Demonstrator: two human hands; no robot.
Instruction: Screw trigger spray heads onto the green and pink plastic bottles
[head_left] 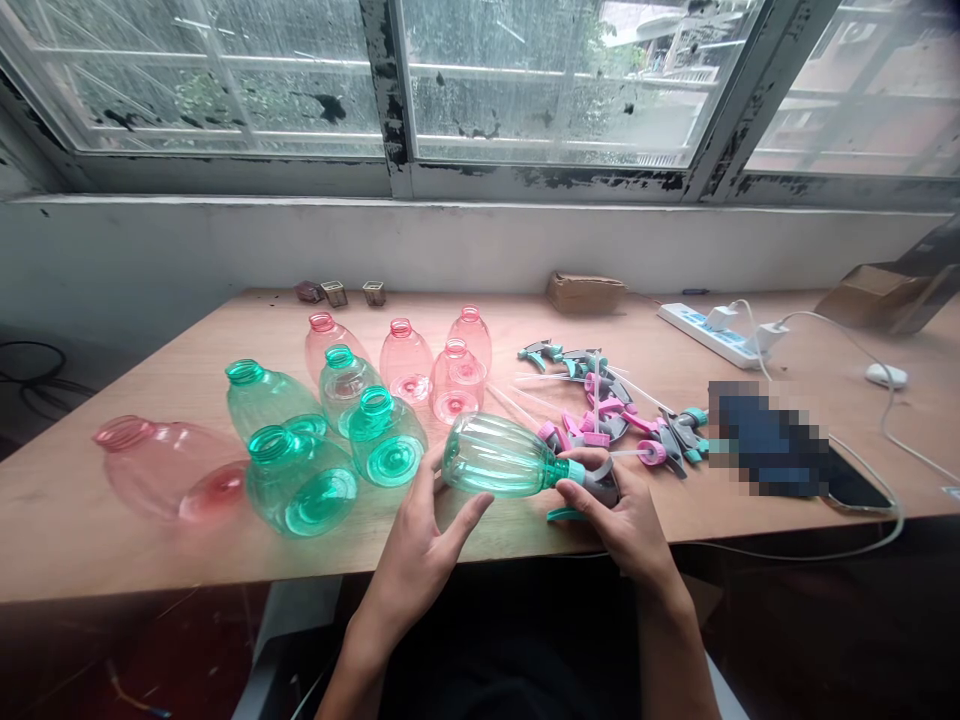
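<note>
A clear green spray bottle point(499, 457) lies sideways in the air just above the table's front edge, its base to the left. My left hand point(424, 530) cradles the base end, fingers partly hidden behind it and thumb along the lower side. At the other end, my right hand point(619, 515) grips the teal collar and grey spray head point(600, 483) on the bottle's neck. A teal trigger point(566, 514) points down toward me. Left of my hands stand several open green bottles point(300, 485). Pink bottles point(457, 385) are behind and beside them.
Loose pink and teal spray heads point(600, 410) with thin tubes lie in a pile right of centre. Farther right are a phone point(855, 480), a white power strip point(709, 335) with cables, and a white mouse point(886, 376). A brown cardboard piece point(585, 292) sits by the wall.
</note>
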